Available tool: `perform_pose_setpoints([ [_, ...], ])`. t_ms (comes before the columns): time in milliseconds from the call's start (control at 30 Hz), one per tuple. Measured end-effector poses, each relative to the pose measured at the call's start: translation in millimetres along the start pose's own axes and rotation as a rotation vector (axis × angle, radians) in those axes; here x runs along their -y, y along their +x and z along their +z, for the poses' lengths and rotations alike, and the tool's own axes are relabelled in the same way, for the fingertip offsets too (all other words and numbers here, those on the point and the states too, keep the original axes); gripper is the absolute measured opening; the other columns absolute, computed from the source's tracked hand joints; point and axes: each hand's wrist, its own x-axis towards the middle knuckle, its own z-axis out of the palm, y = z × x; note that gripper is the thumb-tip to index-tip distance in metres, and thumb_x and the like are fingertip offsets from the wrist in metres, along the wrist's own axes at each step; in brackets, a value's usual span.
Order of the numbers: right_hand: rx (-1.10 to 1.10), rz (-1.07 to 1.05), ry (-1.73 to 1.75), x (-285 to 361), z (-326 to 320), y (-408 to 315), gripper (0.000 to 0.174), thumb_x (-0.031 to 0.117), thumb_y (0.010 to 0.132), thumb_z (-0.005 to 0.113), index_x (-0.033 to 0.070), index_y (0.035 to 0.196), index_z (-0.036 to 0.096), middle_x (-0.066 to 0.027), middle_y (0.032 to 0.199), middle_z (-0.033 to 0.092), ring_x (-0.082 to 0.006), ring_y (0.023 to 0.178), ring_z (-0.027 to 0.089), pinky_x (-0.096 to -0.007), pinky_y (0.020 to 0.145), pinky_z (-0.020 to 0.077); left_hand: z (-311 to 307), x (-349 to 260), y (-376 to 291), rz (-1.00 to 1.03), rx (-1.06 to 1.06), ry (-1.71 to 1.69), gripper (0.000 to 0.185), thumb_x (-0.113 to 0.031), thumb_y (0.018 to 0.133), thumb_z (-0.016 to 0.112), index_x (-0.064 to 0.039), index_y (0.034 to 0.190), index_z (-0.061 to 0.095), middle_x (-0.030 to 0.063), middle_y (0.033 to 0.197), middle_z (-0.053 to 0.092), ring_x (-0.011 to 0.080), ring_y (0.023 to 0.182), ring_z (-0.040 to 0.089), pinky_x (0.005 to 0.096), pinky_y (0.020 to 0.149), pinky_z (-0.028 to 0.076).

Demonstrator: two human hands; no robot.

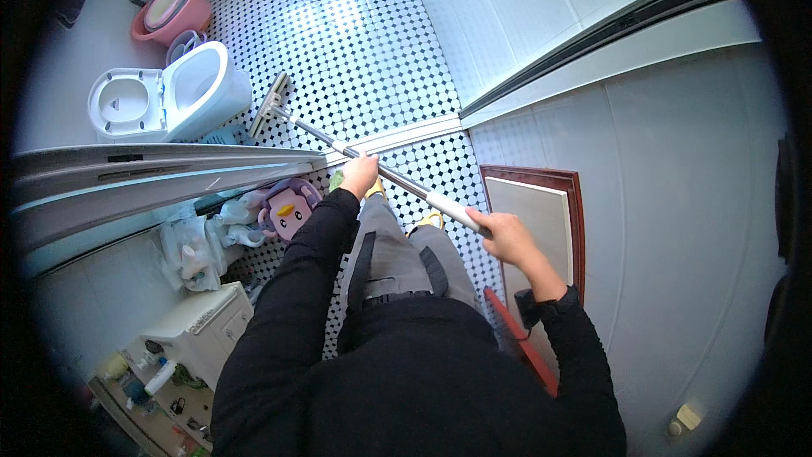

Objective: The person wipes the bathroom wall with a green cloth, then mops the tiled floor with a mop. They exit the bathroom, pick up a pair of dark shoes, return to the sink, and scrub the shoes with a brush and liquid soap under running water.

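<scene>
A long-handled floor mop slants across the view, its pole silver with a white grip. My left hand is closed around the middle of the pole, above the door threshold. Farther back, my right hand grips the pole's upper end, by the white sleeve. The narrow, bar-shaped mop head rests on the black-and-white tiled floor, just right of the toilet. Its underside is hidden.
Pink basins stand beyond the toilet, whose lid is raised. A metal door track crosses the floor. At left are a penguin-faced pink tub, plastic jugs and a white cabinet. A red-framed panel leans at right.
</scene>
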Motion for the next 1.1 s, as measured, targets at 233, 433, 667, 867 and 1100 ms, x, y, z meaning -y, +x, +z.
perform_pose_setpoints([
  [233,-0.097,-0.045,0.139,14.1,-56.5,-12.3,0.047,0.017,0.074,0.068,0.014,0.120,0.059,-0.0196,0.085,0.064,-0.0342,0.077,0.062,-0.0395,0.071,0.0485,-32.3,-26.0,12.6,0.068,-0.078,-0.153,0.010,-0.011,0.081,0.053,-0.007,0.086,0.061,0.0149,0.087,0.063,0.0335,0.080,0.064,0.0435,0.067,0.052],
  [433,-0.147,0.175,0.127,16.0,-116.5,-80.6,0.044,0.016,0.071,0.070,0.010,0.114,0.063,-0.0200,0.079,0.064,-0.0306,0.068,0.062,-0.0358,0.064,0.0474,-54.7,-106.9,4.2,0.331,0.077,-0.385,0.008,-0.013,0.081,0.058,-0.006,0.085,0.060,0.0156,0.080,0.063,0.0342,0.081,0.063,0.0442,0.070,0.050],
  [667,-0.332,0.343,0.022,32.1,-175.8,-178.2,0.042,0.013,0.065,0.071,0.004,0.106,0.067,-0.0178,0.074,0.065,-0.0239,0.061,0.061,-0.0331,0.059,0.0458,-99.0,-212.1,0.3,0.673,0.221,-0.422,0.016,-0.017,0.079,0.062,-0.006,0.090,0.058,0.0152,0.081,0.064,0.0355,0.082,0.062,0.0448,0.069,0.049],
  [867,-0.608,0.324,0.030,45.9,-184.6,-232.2,0.033,0.017,0.060,0.072,0.001,0.089,0.068,-0.0113,0.076,0.065,-0.0207,0.066,0.060,-0.0295,0.063,0.0460,-133.4,-241.8,-0.1,0.938,0.310,-0.398,0.023,-0.020,0.076,0.066,-0.004,0.088,0.056,0.0158,0.079,0.063,0.0362,0.080,0.062,0.0446,0.068,0.048],
  [1100,-1.096,-0.276,0.419,22.7,-176.7,-209.6,0.053,0.045,0.063,0.081,0.007,0.090,0.057,-0.0029,0.079,0.052,-0.0153,0.073,0.048,-0.0265,0.063,0.0376,-198.1,-231.7,11.9,1.101,0.381,-0.488,0.028,-0.019,0.075,0.069,-0.001,0.093,0.057,0.0159,0.080,0.064,0.0340,0.078,0.061,0.0408,0.069,0.046],
])
